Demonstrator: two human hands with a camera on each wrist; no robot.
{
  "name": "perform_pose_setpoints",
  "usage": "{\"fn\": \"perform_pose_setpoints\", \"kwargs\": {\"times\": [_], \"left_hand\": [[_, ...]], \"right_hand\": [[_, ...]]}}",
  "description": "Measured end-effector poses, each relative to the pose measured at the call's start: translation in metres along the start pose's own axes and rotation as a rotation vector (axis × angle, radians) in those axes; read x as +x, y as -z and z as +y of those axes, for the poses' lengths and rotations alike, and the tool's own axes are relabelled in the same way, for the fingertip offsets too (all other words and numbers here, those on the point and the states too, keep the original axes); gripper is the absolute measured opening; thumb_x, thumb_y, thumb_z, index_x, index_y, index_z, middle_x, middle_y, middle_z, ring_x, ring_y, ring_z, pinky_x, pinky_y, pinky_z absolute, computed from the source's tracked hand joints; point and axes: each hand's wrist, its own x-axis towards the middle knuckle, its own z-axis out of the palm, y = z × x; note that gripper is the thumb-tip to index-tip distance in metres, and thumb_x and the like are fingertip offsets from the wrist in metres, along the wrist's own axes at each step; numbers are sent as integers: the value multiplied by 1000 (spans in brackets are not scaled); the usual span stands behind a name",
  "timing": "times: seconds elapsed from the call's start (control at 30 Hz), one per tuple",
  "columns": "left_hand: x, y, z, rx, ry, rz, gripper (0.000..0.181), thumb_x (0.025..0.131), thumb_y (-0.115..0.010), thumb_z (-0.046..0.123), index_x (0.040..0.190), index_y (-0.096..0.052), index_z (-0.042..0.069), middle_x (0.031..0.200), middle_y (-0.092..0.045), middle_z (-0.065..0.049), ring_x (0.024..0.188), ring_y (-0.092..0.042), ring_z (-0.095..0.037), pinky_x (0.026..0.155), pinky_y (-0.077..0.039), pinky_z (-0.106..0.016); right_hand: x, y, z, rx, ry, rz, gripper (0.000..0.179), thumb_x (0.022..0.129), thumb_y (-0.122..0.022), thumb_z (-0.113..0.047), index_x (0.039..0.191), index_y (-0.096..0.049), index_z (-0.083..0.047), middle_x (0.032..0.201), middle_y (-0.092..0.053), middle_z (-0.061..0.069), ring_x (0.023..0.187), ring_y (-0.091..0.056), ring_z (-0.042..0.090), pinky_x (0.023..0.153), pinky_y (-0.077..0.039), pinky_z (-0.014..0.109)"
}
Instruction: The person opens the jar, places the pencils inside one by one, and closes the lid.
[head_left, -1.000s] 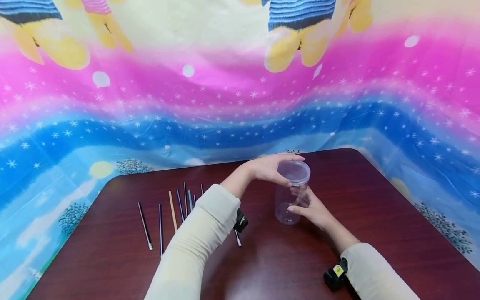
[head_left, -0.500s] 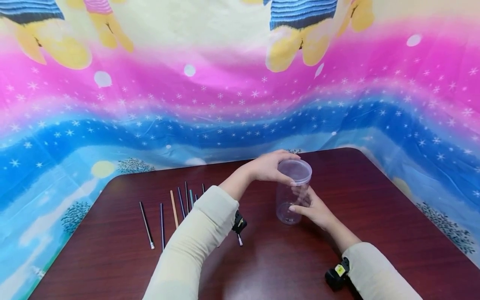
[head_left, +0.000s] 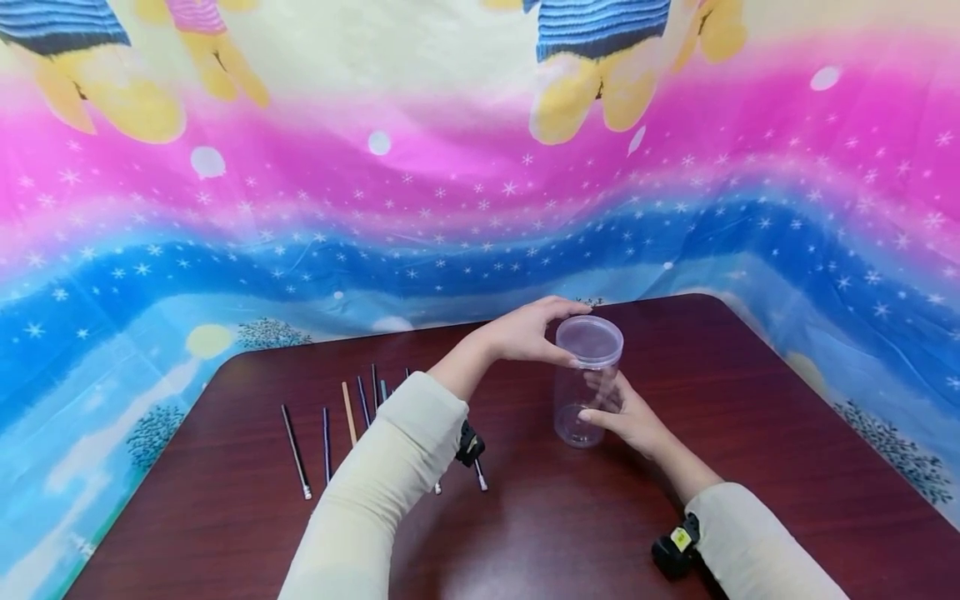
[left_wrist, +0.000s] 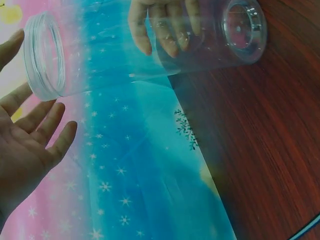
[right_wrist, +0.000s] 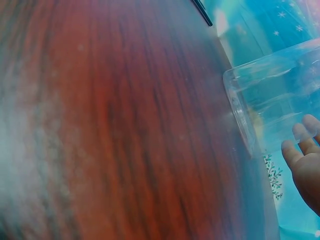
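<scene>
A clear plastic jar (head_left: 577, 412) stands upright on the table in the head view, with a clear lid (head_left: 591, 340) at its top. My left hand (head_left: 528, 333) holds the lid's rim at the left, thumb in front and index finger at the far side. In the left wrist view its other fingers (left_wrist: 62, 142) are spread, away from the jar. My right hand (head_left: 626, 417) holds the jar's lower body from the right, with its thumb in front. Its fingers (left_wrist: 167, 32) show through the clear wall in the left wrist view. The jar holds nothing that I can see.
Several pencils lie on the dark red table (head_left: 525, 533) at the left, among them a black one (head_left: 296, 450) and a natural wood one (head_left: 349, 412). My left sleeve hides some of them. A patterned cloth (head_left: 450, 167) hangs behind the table.
My left hand has shifted slightly left and turned a little at the lid, and its forearm has swung slightly left. The right hand and the jar stay almost in place.
</scene>
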Motion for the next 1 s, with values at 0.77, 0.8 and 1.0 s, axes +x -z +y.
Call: {"fn": "perform_pose_setpoints", "kwargs": {"times": [0.77,0.8,1.0], "left_hand": [[19,-4,-3,-131,-11,-102,74,66,-72,18,131,-37,17,129,-33,-1,110,-32,-11,82,-36,-21],[19,-6,-3,-133,-7,-84,75,66,-72,20,132,-37,18,127,-34,-1,110,-32,-11,82,-36,-21],[17,-19,-4,-149,58,46,78,62,-76,29,130,-39,20,109,-37,1,101,-36,-10,79,-38,-22]], "right_hand": [[1,0,0,-16,20,-6,70,77,-63,-7,131,-19,-2,128,-32,26,118,-29,38,93,-23,53],[1,0,0,-17,24,-6,69,77,-63,-7,131,-19,-2,128,-32,26,118,-29,38,93,-23,53],[-1,0,0,14,49,-23,70,78,-62,-4,133,-18,-3,129,-28,28,119,-26,38,93,-30,31]]}}
